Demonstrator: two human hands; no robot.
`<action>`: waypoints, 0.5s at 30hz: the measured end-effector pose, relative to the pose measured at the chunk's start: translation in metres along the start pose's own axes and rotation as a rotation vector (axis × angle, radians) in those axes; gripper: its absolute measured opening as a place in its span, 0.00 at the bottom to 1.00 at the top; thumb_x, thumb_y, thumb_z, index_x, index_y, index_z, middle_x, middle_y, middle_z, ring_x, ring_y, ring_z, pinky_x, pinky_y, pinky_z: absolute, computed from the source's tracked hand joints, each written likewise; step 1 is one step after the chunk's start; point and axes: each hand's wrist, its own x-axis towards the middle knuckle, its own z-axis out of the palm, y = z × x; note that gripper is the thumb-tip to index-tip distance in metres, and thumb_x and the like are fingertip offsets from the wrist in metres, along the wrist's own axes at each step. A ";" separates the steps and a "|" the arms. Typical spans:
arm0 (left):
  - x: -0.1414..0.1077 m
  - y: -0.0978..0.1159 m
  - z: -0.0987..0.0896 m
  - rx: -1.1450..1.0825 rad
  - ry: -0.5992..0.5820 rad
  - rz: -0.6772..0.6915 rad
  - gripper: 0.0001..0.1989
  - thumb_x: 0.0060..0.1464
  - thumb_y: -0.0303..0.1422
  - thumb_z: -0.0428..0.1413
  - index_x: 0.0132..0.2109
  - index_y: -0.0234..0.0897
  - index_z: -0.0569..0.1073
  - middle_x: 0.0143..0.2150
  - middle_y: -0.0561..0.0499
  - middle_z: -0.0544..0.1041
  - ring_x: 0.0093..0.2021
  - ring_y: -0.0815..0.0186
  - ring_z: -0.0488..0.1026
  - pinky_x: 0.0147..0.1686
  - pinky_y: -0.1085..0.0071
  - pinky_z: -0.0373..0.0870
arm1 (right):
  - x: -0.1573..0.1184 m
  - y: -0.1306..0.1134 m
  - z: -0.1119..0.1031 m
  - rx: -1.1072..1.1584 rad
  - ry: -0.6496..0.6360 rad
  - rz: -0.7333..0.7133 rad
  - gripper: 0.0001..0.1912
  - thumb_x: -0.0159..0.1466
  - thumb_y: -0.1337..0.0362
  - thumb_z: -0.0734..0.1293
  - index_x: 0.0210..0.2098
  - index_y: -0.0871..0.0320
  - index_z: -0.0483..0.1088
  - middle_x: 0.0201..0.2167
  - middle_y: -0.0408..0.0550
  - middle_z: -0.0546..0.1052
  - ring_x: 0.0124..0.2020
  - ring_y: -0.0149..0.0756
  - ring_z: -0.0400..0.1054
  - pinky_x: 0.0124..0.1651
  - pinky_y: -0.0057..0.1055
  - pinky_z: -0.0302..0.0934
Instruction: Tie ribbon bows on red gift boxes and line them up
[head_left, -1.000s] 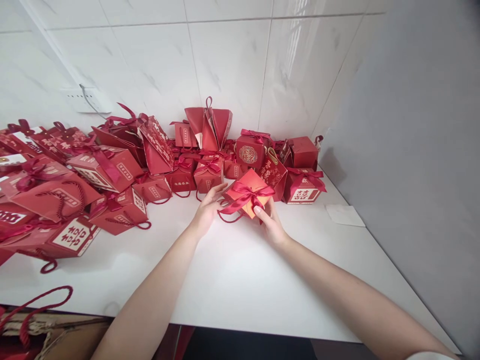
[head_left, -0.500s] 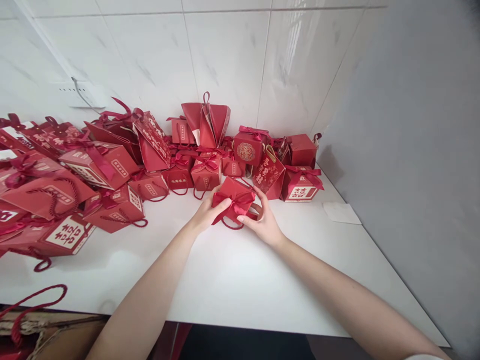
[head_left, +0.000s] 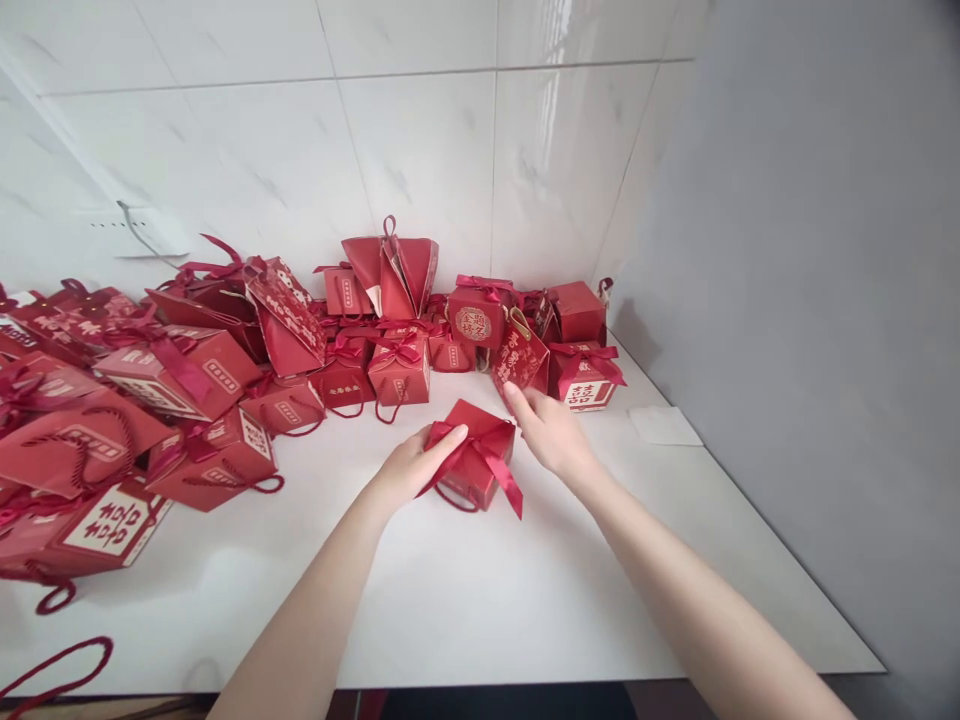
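A small red gift box [head_left: 474, 470] with a satin ribbon bow and a cord handle stands on the white table in front of me. My left hand [head_left: 415, 462] is closed around its left side, the thumb pressing on top by the bow. One ribbon tail hangs down over the front right corner. Just off the box's upper right corner is my right hand [head_left: 546, 428], thumb stretched out and fingers partly hidden behind it, holding nothing that I can see. Behind that hand leans a red patterned box [head_left: 523, 356] with a gold-edged loop.
Many red gift boxes crowd the left, among them a box with a white label [head_left: 116, 525]. Others line the tiled wall [head_left: 420, 140], including a peaked box [head_left: 394, 275]. A white paper [head_left: 665, 426] lies by the grey partition [head_left: 810, 300] on the right.
My right hand has let go of the box and moved up and right of it. The left hand keeps its hold. One ribbon tail now hangs over the front, and the view has tilted upward.
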 end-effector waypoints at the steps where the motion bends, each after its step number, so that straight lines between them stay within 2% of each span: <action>1: -0.002 0.003 -0.001 0.044 -0.014 -0.045 0.24 0.54 0.56 0.57 0.42 0.40 0.76 0.39 0.49 0.81 0.40 0.56 0.78 0.40 0.65 0.69 | -0.003 -0.004 -0.005 -0.005 -0.036 0.043 0.38 0.63 0.29 0.50 0.21 0.54 0.66 0.24 0.53 0.76 0.32 0.49 0.74 0.43 0.45 0.64; 3: -0.005 0.010 -0.002 0.112 0.035 -0.085 0.24 0.54 0.57 0.56 0.38 0.40 0.73 0.38 0.51 0.79 0.40 0.58 0.75 0.39 0.67 0.67 | -0.008 -0.010 -0.011 0.021 -0.105 0.114 0.41 0.63 0.29 0.48 0.15 0.54 0.62 0.16 0.51 0.72 0.25 0.44 0.71 0.38 0.41 0.64; 6: -0.005 0.016 -0.001 0.098 0.127 0.018 0.23 0.57 0.56 0.53 0.33 0.39 0.68 0.33 0.53 0.73 0.36 0.63 0.70 0.38 0.69 0.63 | -0.016 -0.016 -0.017 -0.010 -0.104 0.136 0.39 0.62 0.29 0.52 0.12 0.54 0.57 0.11 0.47 0.67 0.17 0.38 0.65 0.31 0.37 0.61; 8: -0.005 0.017 0.000 0.074 0.102 0.067 0.22 0.59 0.54 0.52 0.32 0.39 0.66 0.30 0.54 0.68 0.34 0.66 0.66 0.37 0.70 0.61 | -0.022 -0.020 -0.022 -0.042 -0.141 0.140 0.38 0.62 0.30 0.54 0.11 0.53 0.54 0.09 0.45 0.64 0.14 0.35 0.61 0.29 0.36 0.59; 10: -0.004 0.017 0.000 0.071 0.064 0.092 0.21 0.60 0.52 0.53 0.32 0.38 0.65 0.30 0.55 0.67 0.32 0.67 0.64 0.36 0.70 0.60 | -0.029 -0.025 -0.029 -0.037 -0.264 0.148 0.38 0.62 0.31 0.56 0.11 0.54 0.53 0.09 0.43 0.63 0.12 0.33 0.60 0.28 0.36 0.59; 13: -0.005 0.017 -0.001 0.073 0.020 0.117 0.20 0.60 0.50 0.54 0.33 0.38 0.64 0.29 0.56 0.64 0.30 0.69 0.61 0.33 0.71 0.59 | -0.036 -0.029 -0.038 -0.031 -0.458 0.170 0.38 0.61 0.31 0.59 0.11 0.56 0.58 0.10 0.43 0.66 0.12 0.32 0.61 0.29 0.35 0.61; 15: -0.005 0.018 -0.002 0.091 -0.029 0.128 0.21 0.59 0.50 0.55 0.31 0.37 0.61 0.28 0.56 0.60 0.28 0.70 0.58 0.31 0.72 0.57 | -0.037 -0.030 -0.040 -0.040 -0.515 0.186 0.39 0.61 0.31 0.58 0.13 0.57 0.65 0.10 0.44 0.67 0.12 0.31 0.61 0.31 0.35 0.62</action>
